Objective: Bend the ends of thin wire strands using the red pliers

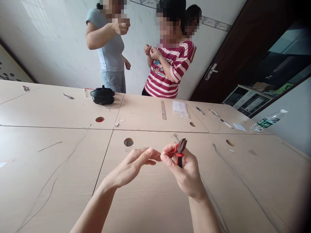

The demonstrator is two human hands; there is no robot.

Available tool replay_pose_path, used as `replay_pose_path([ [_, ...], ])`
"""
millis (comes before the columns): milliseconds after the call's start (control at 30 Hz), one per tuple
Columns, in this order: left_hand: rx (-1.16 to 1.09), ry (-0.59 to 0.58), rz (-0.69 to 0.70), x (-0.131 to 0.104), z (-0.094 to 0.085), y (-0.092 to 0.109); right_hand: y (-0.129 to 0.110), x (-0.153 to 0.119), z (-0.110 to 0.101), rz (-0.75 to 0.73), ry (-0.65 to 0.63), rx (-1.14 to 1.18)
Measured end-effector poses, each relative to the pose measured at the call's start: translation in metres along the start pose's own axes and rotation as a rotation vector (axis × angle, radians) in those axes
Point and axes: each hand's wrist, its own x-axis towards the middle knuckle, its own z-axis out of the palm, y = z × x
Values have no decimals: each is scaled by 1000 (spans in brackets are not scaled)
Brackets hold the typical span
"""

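A pair of pliers (181,146) with red and black handles is tucked in my right hand (186,176), its dark jaws pointing up. The thumb and forefinger of that hand also pinch a fine thin wire (158,155). My left hand (132,166) meets it from the side, thumb pressed along its nearly straight fingers, apparently around the wire's other part, mostly hidden. Both hands are above the middle of the table. Just beyond the right hand lies a bundle of wire ends (174,136), and its strands pass beneath the right forearm.
More long wires (239,173) lie at right and a loose wire (58,168) at left. Toward the back are a black case (102,95) with a white cord, a ruler (163,110), plastic bags (180,108), a pen (200,110) and a water bottle (268,121). People stand behind the table.
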Motion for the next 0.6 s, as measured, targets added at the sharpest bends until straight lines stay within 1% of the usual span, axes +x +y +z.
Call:
replay_pose_path([
  [100,95,-69,-39,-2,-1,2,1,0,-2,10,52,3],
  [200,145,-111,-99,-4,-3,1,3,0,-5,30,96,24],
  [233,140,-108,-106,-4,-4,0,4,0,-6,28,114,27],
  [300,50,-52,-81,-4,-8,-1,5,1,-9,6,162,34],
  [400,-285,87,32,-9,-21,-5,8,3,-15,-25,253,69],
  [467,-509,98,92,-20,-36,-10,10,5,-21,-34,317,101],
  [500,-574,71,100,-29,-45,-14,11,6,-24,-40,350,117],
  [567,-594,-25,76,-57,-64,-22,13,9,-31,-52,408,148],
  [600,-556,-49,30,-75,-72,-27,14,11,-34,-56,434,158],
])
